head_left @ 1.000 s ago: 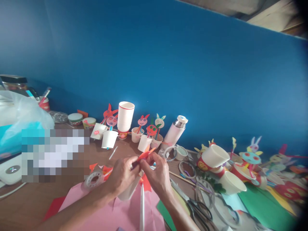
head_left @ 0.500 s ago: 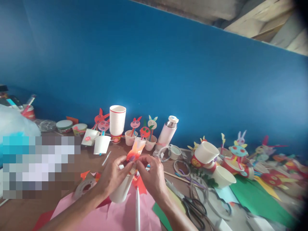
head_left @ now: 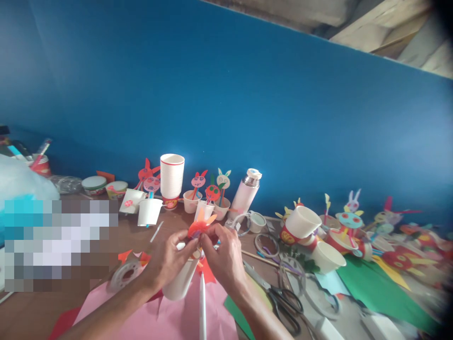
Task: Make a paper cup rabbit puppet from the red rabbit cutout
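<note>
My left hand (head_left: 169,259) and my right hand (head_left: 226,257) meet at the middle of the table, fingers pinched. Between their fingertips is a small orange paper rabbit head (head_left: 198,228) with two pointed ears, tilted toward the right. Just under the hands a white paper cup (head_left: 179,283) leans over pink paper (head_left: 123,311); its top is partly hidden by my fingers. A white pen (head_left: 202,307) lies beside the cup, with orange paper scraps (head_left: 209,273) near its tip.
Black-handled scissors (head_left: 283,302) and tape rolls (head_left: 267,246) lie to the right. Behind stand a stack of paper cups (head_left: 172,177), a flask (head_left: 245,193) and finished cup figures (head_left: 149,208). More cups and green paper (head_left: 375,288) are at far right.
The orange rabbit head has tipped over in my fingers, its ears swinging from upright toward the right. Both hands stay nearly in place.
</note>
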The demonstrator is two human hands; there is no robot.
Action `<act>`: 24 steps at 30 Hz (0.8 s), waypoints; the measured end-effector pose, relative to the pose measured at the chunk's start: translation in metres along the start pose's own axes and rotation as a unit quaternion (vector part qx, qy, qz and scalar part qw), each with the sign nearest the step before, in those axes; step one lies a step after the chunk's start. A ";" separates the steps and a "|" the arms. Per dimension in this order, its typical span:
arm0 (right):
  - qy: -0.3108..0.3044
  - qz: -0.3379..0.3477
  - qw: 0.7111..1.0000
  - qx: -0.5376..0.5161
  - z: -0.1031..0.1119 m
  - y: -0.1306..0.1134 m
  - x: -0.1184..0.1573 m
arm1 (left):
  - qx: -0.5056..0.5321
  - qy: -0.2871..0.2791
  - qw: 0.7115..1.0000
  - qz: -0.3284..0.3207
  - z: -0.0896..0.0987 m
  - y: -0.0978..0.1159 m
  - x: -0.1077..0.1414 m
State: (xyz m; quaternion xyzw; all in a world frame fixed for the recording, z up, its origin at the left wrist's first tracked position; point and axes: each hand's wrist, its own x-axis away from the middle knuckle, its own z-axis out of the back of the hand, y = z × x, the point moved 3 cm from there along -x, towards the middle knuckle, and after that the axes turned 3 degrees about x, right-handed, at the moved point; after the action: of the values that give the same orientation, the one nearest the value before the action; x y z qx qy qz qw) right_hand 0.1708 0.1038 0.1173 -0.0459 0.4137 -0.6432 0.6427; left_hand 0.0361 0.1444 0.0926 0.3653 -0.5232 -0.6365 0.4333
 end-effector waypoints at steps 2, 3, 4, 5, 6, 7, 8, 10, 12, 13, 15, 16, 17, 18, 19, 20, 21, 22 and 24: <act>0.002 0.004 1.000 -0.006 0.000 0.000 0.000 | 0.012 -0.005 1.000 -0.009 0.000 0.000 -0.001; 0.001 0.003 1.000 -0.009 0.001 -0.001 0.001 | 0.020 -0.010 1.000 -0.010 0.001 0.000 -0.001; 0.001 0.000 1.000 -0.013 0.001 -0.001 0.001 | 0.034 -0.018 0.999 -0.009 0.000 0.000 -0.001; 0.002 -0.005 1.000 -0.017 0.002 -0.001 0.001 | 0.048 -0.027 0.998 -0.006 0.000 0.000 -0.001; 0.002 -0.012 1.000 -0.022 0.003 -0.001 0.001 | 0.062 -0.037 0.997 -0.005 0.000 0.000 -0.001; 0.001 -0.019 0.999 -0.030 0.003 -0.001 0.001 | 0.075 -0.046 0.996 -0.004 0.000 0.000 -0.001; -0.001 -0.024 0.999 -0.038 0.004 -0.002 0.001 | 0.088 -0.055 0.995 -0.005 0.000 0.001 -0.001; -0.005 -0.029 0.998 -0.052 0.005 -0.003 0.000 | 0.109 -0.076 0.991 -0.004 0.000 0.001 -0.002; -0.008 -0.028 0.998 -0.057 0.007 -0.003 0.000 | 0.125 -0.095 0.988 -0.001 0.000 -0.001 -0.002; -0.008 -0.027 0.998 -0.057 0.007 -0.004 -0.001 | 0.131 -0.103 0.986 0.000 -0.001 -0.002 -0.003; -0.010 -0.024 0.998 -0.056 0.009 -0.005 -0.001 | 0.143 -0.118 0.983 -0.002 -0.002 -0.005 -0.003; -0.012 -0.023 0.998 -0.057 0.009 -0.005 -0.002 | 0.149 -0.125 0.981 -0.003 -0.002 -0.006 -0.004; -0.014 -0.022 0.998 -0.057 0.009 -0.006 -0.002 | 0.155 -0.132 0.979 -0.003 -0.002 -0.008 -0.004; -0.016 -0.023 0.998 -0.056 0.010 -0.006 -0.002 | 0.158 -0.136 0.978 -0.002 -0.003 -0.009 -0.004; -0.017 -0.025 0.998 -0.056 0.010 -0.007 -0.002 | 0.159 -0.138 0.978 0.000 -0.002 -0.010 -0.004; -0.017 -0.025 0.998 -0.055 0.011 -0.007 -0.002 | 0.156 -0.137 0.978 0.002 -0.002 -0.010 -0.004; -0.016 -0.026 0.998 -0.052 0.012 -0.008 -0.003 | 0.150 -0.134 0.979 0.003 -0.001 -0.010 -0.004; -0.015 -0.026 0.998 -0.049 0.012 -0.008 -0.003 | 0.143 -0.129 0.981 0.004 0.000 -0.009 -0.004; -0.014 -0.026 0.999 -0.045 0.012 -0.008 -0.002 | 0.132 -0.121 0.984 0.009 0.001 -0.007 -0.003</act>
State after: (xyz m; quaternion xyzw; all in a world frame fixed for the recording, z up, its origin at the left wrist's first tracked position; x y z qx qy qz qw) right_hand 0.1722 0.0985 0.1312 -0.0948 0.4320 -0.6395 0.6288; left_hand 0.0352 0.1483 0.0865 0.3352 -0.6545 -0.5971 0.3206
